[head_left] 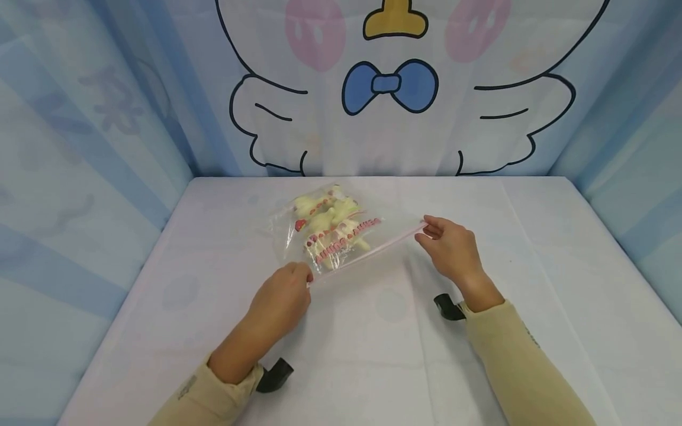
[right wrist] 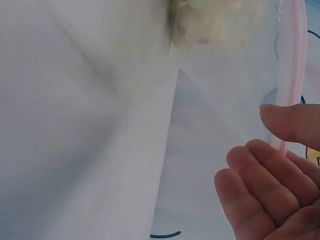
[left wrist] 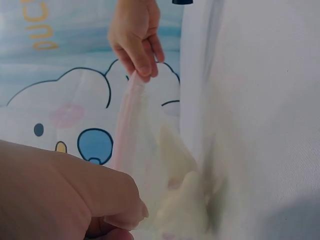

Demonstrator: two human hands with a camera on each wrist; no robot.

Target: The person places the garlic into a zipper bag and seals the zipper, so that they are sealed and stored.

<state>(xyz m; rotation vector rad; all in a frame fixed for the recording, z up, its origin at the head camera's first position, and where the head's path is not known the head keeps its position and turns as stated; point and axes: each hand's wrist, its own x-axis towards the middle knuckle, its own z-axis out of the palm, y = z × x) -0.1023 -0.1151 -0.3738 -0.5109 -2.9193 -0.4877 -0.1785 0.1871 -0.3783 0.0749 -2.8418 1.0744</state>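
A clear zip bag (head_left: 391, 207) with a pink zip strip hangs between my two hands, its body slanting away to the left in the head view. Inside it are several pale yellow pieces (head_left: 325, 219) with red markings; their exact kind is unclear through the plastic. My left hand (head_left: 282, 299) pinches the near left end of the strip. At the other end, my right hand (head_left: 450, 245) holds the corner between thumb and fingers. The pink strip (right wrist: 292, 55) runs down behind the thumb in the right wrist view. Pale contents (left wrist: 182, 205) look blurred in the left wrist view.
Beneath the hands is a table under a white cloth (head_left: 362, 367). A printed curtain (head_left: 394, 142) stands behind it, and blue-white curtains (head_left: 64, 236) close the sides. Small black wrist devices (head_left: 274, 376) stick out at both sleeves.
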